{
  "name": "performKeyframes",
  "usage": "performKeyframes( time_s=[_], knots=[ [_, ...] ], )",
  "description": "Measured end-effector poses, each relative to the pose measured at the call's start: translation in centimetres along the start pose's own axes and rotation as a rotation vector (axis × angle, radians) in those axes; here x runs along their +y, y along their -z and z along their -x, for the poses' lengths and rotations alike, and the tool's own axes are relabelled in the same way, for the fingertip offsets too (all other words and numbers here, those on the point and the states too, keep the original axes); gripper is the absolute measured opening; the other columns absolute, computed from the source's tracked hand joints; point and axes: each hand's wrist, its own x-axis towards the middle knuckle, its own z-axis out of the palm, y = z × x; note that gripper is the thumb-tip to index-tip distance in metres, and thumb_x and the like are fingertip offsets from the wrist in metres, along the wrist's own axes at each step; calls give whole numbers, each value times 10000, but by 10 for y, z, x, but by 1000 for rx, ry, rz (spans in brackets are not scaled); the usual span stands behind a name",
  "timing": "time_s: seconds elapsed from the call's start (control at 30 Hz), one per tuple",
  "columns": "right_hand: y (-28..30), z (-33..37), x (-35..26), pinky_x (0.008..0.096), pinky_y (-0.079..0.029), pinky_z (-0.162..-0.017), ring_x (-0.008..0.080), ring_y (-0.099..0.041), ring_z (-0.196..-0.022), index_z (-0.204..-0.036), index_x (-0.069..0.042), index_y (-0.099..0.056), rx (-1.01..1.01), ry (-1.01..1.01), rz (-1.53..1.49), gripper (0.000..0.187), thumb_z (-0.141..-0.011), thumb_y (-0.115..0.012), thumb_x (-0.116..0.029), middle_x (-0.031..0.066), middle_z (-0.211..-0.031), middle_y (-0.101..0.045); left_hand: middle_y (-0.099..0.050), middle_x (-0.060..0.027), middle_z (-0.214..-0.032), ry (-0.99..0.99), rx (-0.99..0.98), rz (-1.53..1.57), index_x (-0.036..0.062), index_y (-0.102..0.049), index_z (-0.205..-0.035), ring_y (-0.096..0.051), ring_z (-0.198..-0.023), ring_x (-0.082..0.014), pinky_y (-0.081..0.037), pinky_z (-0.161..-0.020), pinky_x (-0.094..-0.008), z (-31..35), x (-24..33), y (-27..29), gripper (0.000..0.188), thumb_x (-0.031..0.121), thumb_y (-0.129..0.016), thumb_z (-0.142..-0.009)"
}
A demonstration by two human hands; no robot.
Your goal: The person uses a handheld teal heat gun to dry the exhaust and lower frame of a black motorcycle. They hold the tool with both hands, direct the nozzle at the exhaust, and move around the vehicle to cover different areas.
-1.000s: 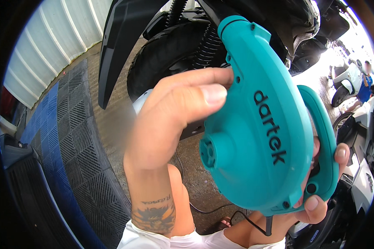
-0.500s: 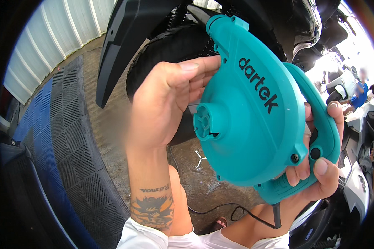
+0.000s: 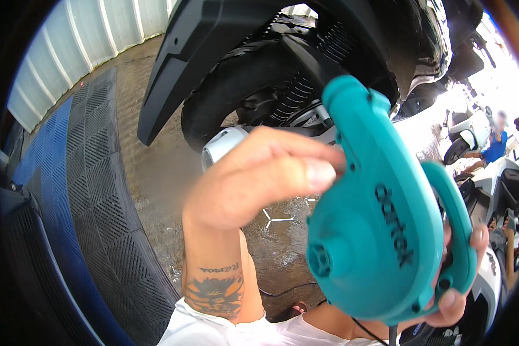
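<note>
A teal electric blower (image 3: 366, 230) is tilted in front of me, its black nozzle (image 3: 311, 64) pointing up and away toward the underside of a motorcycle. My right hand (image 3: 451, 305) is wrapped round the blower's loop handle at the lower right, thumb near a round black button. Against the blower's left edge, just below its neck, my left hand (image 3: 259, 179) presses its fingertips, thumb and fingers drawn together; part of the fingers is hidden and slightly blurred. Beyond the nozzle are the motorcycle's black tyre (image 3: 228, 86), a ribbed black part and a grey pipe end (image 3: 222, 144).
A long black fender (image 3: 176, 63) hangs at the upper left before a corrugated metal wall (image 3: 81, 52). Black and blue floor tiles (image 3: 98, 190) lie on the left. A cord (image 3: 288, 289) runs along the wet floor. Parked scooters and a person in blue (image 3: 496, 144) are on the right.
The blower has moved down and right, its nozzle swinging into fuller view. My left hand has turned, its fingers drawing together at the blower's edge. The grey pipe end has come into view.
</note>
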Motion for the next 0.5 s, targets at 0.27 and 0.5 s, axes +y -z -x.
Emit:
performKeyframes(
  time_s=[0.27,0.5],
  knots=[
    [11,-4,-36,299,-573,-670,184,-672,-633,-1613,0,-348,-700,3,180,773,-923,-696,-23,402,-1488,-476,-767,-237,-1304,59,-153,101,-158,-668,-1415,-726,-1213,-256,-552,-1066,-356,12,3,-4,545,234,-719,-1041],
    [3,4,-28,295,-562,-636,179,-669,-626,-1609,27,-341,-667,12,180,761,-932,-687,-13,435,-1476,-461,-767,-252,-1304,78,-83,78,-157,-679,-1401,-737,-1214,-268,-566,-1065,-361,17,4,6,537,234,-725,-1036]
  ],
)
